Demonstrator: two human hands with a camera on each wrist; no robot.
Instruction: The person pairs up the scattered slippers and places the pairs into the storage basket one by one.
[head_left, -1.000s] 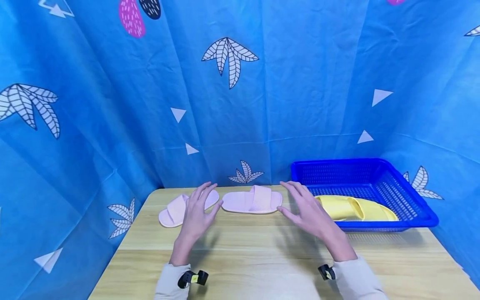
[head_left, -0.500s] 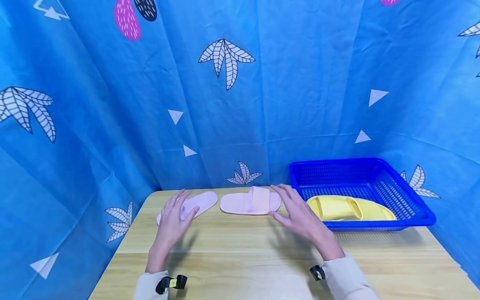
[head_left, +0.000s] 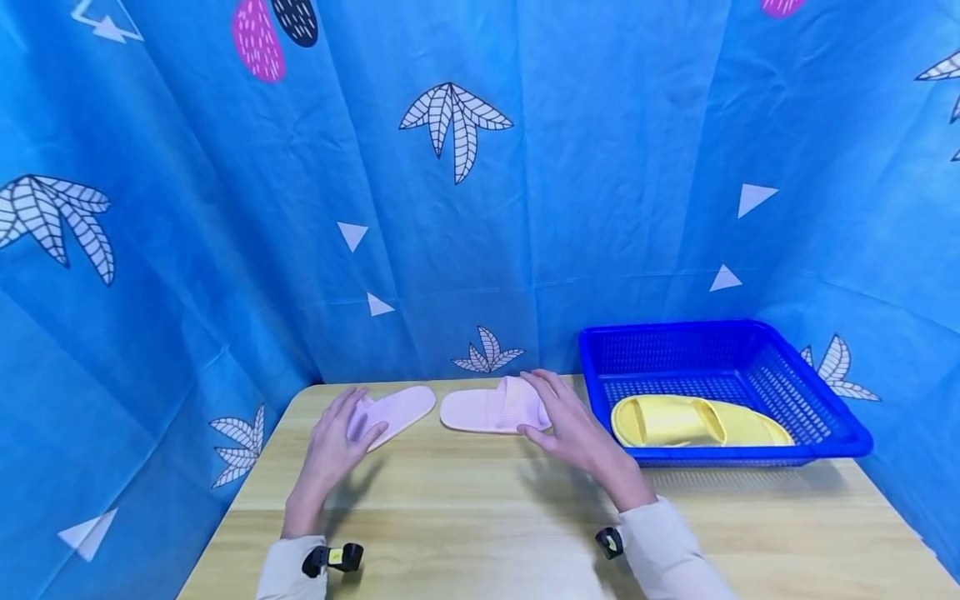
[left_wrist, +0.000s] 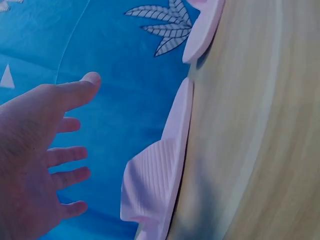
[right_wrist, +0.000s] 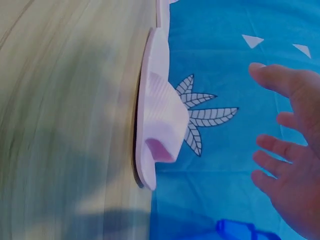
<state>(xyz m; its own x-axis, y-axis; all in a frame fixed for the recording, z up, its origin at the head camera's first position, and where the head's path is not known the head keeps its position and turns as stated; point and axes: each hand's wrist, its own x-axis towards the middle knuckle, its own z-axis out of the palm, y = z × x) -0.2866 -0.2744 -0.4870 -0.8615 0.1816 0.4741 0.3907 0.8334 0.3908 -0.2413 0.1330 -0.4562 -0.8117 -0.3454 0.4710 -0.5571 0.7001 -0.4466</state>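
Two pink slippers lie on the wooden table in the head view. The left slipper (head_left: 405,406) is angled, and my left hand (head_left: 333,446) hovers over its strap end, hiding that part. In the left wrist view the left hand (left_wrist: 37,155) has its fingers spread apart from the ribbed strap (left_wrist: 150,180). The right slipper (head_left: 471,408) lies sideways, its toe end overlapped by my right hand (head_left: 573,425). From the right wrist view, a gap separates the right hand (right_wrist: 295,150), fingers loosely extended, from the right slipper (right_wrist: 162,112). Both hands hold nothing.
A blue plastic basket (head_left: 821,392) stands at the table's right back, close to my right hand. Yellow slippers (head_left: 678,421) lie in it. Behind the wooden table (head_left: 465,508) hangs a blue patterned curtain (head_left: 615,183), which also runs along both sides.
My left hand has moved left, from the left slipper's middle to its strap end. My right hand has moved left, away from the basket and over the right slipper's toe end.
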